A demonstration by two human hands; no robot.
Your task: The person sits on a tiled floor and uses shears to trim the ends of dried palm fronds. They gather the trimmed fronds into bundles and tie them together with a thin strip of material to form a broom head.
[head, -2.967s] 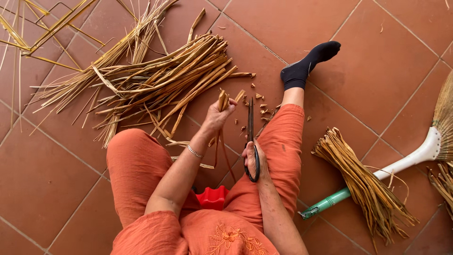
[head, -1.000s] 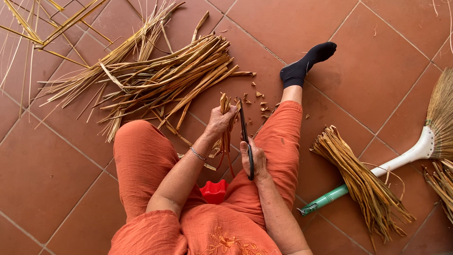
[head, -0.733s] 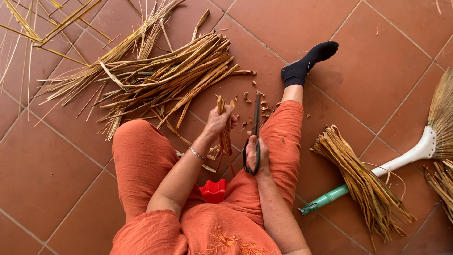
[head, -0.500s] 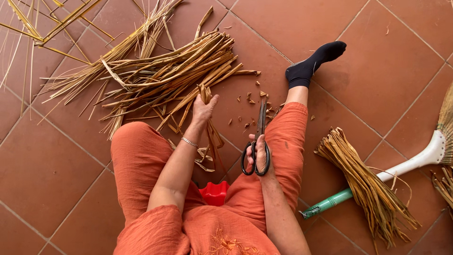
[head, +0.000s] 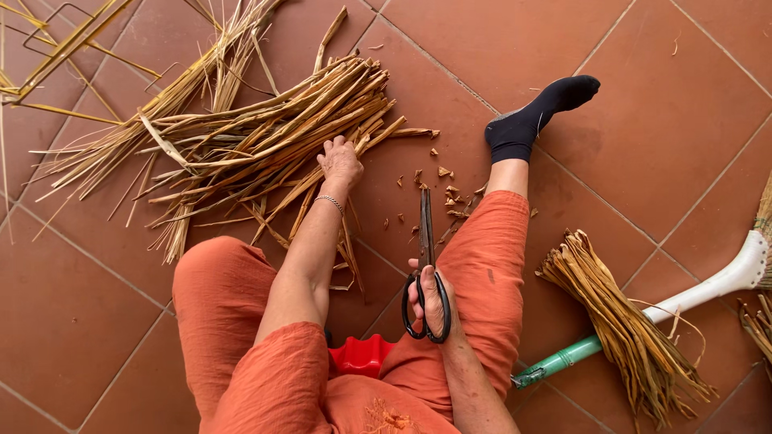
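I sit on a tiled floor in orange trousers with my legs spread. My left hand (head: 341, 163) reaches forward and rests on a loose pile of dry straw-coloured stalks (head: 241, 145); whether its fingers grip any stalk is hidden. My right hand (head: 430, 296) holds black-handled scissors (head: 425, 265) between my legs, blades together and pointing away from me. Small cut stalk bits (head: 442, 189) lie scattered on the tiles ahead of the scissors.
A trimmed bundle of stalks (head: 619, 321) lies to the right of my right leg, across a broom handle (head: 643, 321) that is green and white. My foot in a black sock (head: 535, 116) points forward. A red plastic object (head: 362, 355) sits under me.
My left hand has let go of the small bunch it held near the scissors and reached forward onto the stalk pile. The scissors dropped slightly toward my lap, blades together.
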